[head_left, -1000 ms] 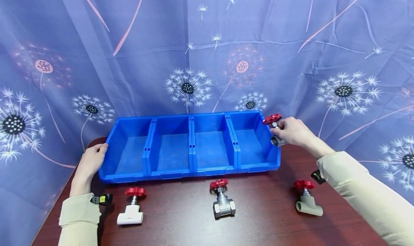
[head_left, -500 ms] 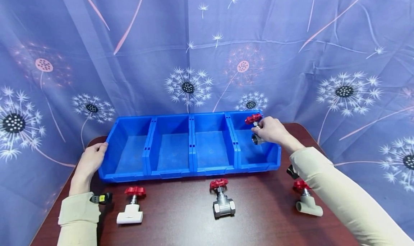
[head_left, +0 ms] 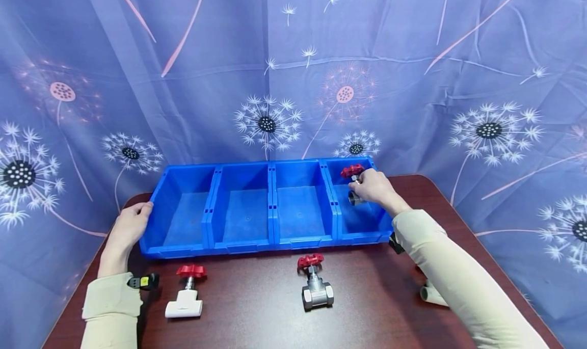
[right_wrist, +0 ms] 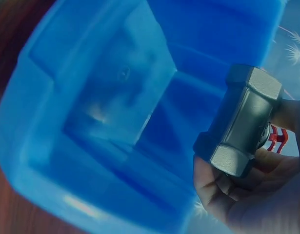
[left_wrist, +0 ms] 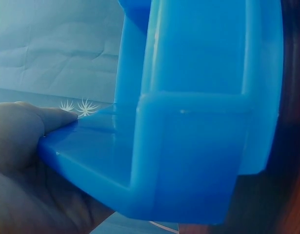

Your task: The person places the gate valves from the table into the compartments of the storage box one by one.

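Note:
My right hand [head_left: 375, 187] grips a metal gate valve [right_wrist: 240, 122] with a red handwheel [head_left: 352, 170]. It holds the valve over the rightmost compartment of a blue four-part bin [head_left: 270, 244], the handwheel up and the steel body below. In the right wrist view the fingers curl round the valve's neck, with the compartment's floor [right_wrist: 125, 73] beyond it. At the bin's left end my left hand [head_left: 130, 226] grips the side wall; the left wrist view has the thumb on top of that blue wall [left_wrist: 91, 151] and the other fingers beneath.
On the brown table [head_left: 247, 308] before the bin stand a white plastic valve [head_left: 184, 305] at left and a steel valve [head_left: 317, 290] mid-front. A beige valve [head_left: 432, 294] at right is partly hidden by my right sleeve. A patterned curtain [head_left: 293, 74] hangs behind.
My right hand has carried the metal valve leftward from beyond the bin's right wall to over the rightmost compartment, then a little lower. My left hand stays on the bin.

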`<state>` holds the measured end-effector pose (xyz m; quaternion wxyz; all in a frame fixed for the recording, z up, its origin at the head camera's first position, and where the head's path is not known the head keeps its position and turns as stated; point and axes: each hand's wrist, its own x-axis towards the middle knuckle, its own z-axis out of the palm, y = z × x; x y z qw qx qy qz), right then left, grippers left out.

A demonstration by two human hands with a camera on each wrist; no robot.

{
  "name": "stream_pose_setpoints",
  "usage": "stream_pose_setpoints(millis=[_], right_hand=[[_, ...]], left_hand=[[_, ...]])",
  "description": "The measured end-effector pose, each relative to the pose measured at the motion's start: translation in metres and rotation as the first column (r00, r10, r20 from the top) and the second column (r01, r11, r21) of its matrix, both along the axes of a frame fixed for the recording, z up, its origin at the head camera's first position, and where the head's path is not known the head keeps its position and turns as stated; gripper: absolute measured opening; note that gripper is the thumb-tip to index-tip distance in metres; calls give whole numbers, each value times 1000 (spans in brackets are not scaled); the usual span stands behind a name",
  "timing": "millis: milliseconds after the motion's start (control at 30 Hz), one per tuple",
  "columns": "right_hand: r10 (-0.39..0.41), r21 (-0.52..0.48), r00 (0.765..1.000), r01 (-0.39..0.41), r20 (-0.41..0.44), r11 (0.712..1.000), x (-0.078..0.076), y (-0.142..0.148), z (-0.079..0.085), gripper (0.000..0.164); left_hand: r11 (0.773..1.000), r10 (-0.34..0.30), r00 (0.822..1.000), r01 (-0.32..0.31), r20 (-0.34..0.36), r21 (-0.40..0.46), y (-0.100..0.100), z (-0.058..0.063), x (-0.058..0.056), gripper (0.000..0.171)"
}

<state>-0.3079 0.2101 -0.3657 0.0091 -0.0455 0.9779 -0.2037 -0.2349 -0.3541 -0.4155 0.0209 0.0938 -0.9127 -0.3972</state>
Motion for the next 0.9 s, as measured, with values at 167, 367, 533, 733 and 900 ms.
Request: stream_pose_setpoints(millis=[167,367,533,733,900], right_hand=[[-26,-12,998,26,51,1000,-2,-6,-13,42],[-58,-58,993,64,99,996,-6,-10,-26,39],[-79,-51,990,85,116,995,-9,-9,-35,36],[-106,-42,985,113,137,993,-13,-6,-44,34],[-127,-41,978,136,165,990,-15,-4,-49,32]], left_hand=[[1000,1,1000,-1,0,8,1,0,0,66],[1000,0,1000,0,7,5,1,0,-1,66],[1000,-5,1000,5,7,6,1,0,-1,66],[1000,-4,1000,4,-10,-3,-1,-2,-1,65],[1000,-6,1000,6,-5,0,-2,-2,-1,67]])
